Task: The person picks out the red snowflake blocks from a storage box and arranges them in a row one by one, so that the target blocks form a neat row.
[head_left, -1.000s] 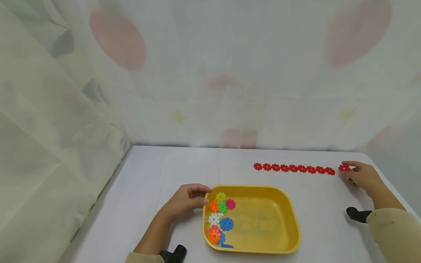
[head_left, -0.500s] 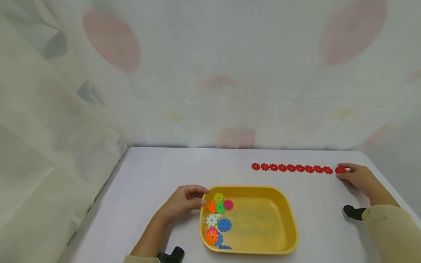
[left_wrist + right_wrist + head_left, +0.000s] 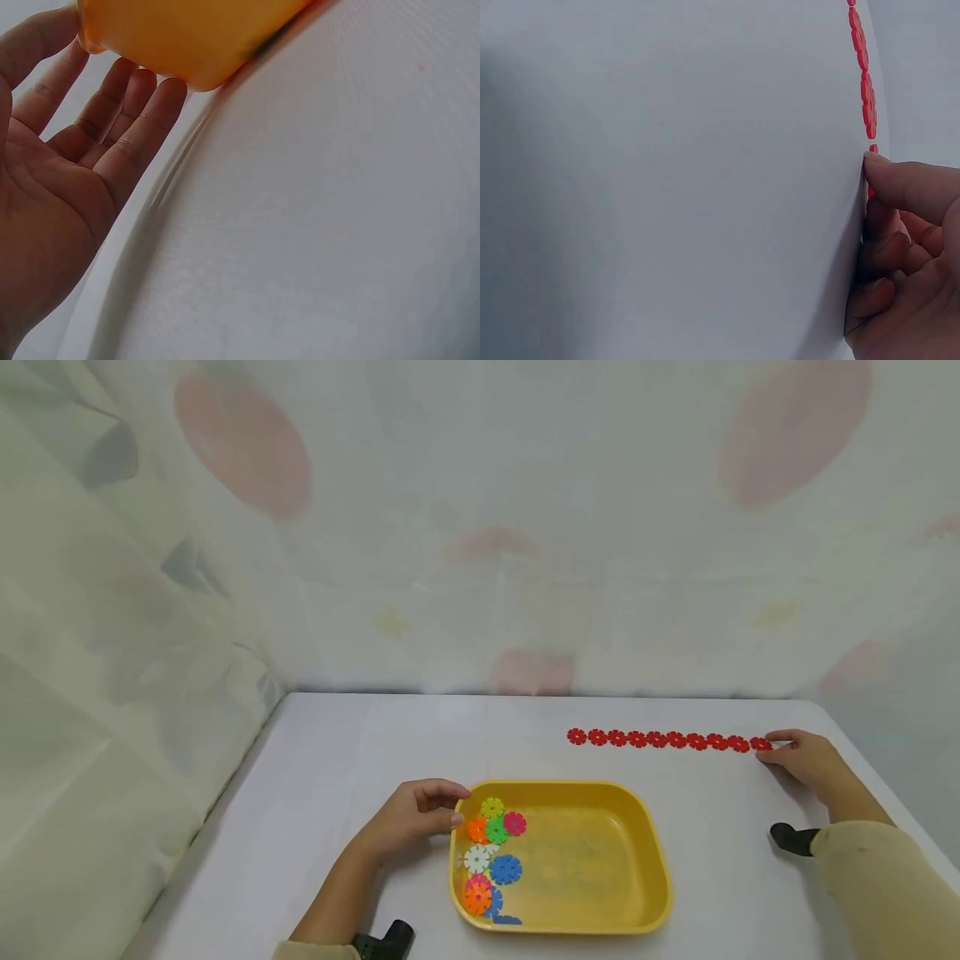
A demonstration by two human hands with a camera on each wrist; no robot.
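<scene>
Row of small red plastic gear-shaped discs (image 3: pixel 667 740) lies flat along the table's (image 3: pixel 360 752) far edge, toward the right corner, discs touching edge to edge. Right hand (image 3: pixel 802 758) pinches the last red disc (image 3: pixel 761 744) at the row's right end; vs 1 s ago that disc sat apart, now it's closed up against the row. Left hand (image 3: pixel 416 816), fingers relaxed & straight, rests against the yellow plastic tray's (image 3: pixel 600 922) left wall near the front edge, unchanged. Mixed-colour discs (image 3: pixel 491 852) lie in the tray.
</scene>
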